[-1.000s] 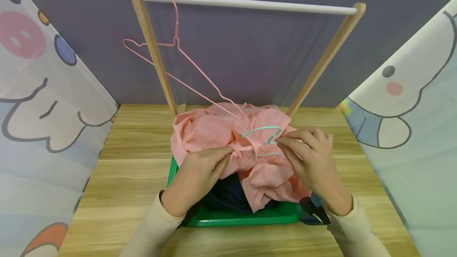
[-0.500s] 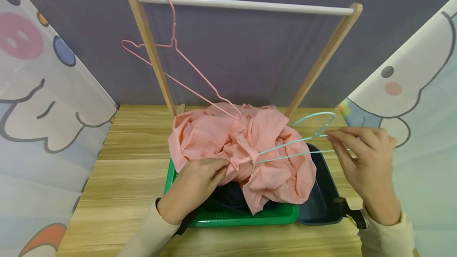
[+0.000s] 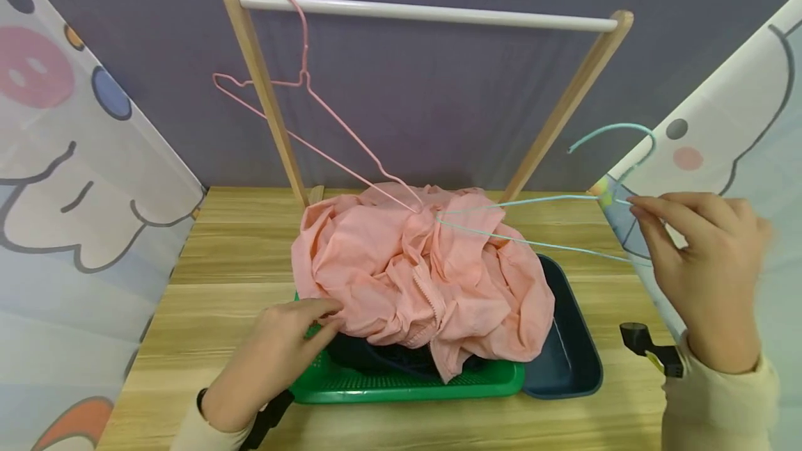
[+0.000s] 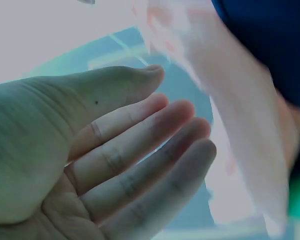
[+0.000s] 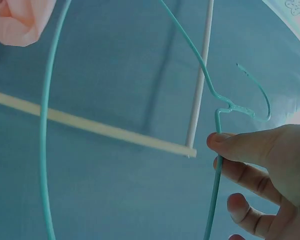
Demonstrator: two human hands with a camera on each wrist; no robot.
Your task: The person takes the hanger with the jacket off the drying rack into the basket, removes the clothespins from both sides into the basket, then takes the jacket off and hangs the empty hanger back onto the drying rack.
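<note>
A mint-green clothes hanger (image 3: 551, 247) is held up at the right by my right hand (image 3: 708, 256), its far end reaching over the pink jacket. In the right wrist view, thumb and index finger pinch the wire of the hanger (image 5: 218, 175) just beside its hook. The pink zip-up jacket (image 3: 376, 256) lies heaped in the green basket (image 3: 413, 392), its zipper toward the front. My left hand (image 3: 282, 346) is at the jacket's left front edge. In the left wrist view, the fingers of that hand (image 4: 125, 155) are apart from the thumb with nothing between them.
A rack with a white rail (image 3: 426, 12) and wooden posts stands behind the basket. On it hangs a pink hanger (image 3: 351, 132), its lower end over the jacket. A dark blue bin (image 3: 570, 339) sits right of the basket, and dark cloth (image 3: 382, 357) lies under the jacket.
My right hand has drawn the mint-green hanger out of the jacket's collar, moving right and up. My left hand has let go of the collar and moved left; the jacket's front has settled lower.
</note>
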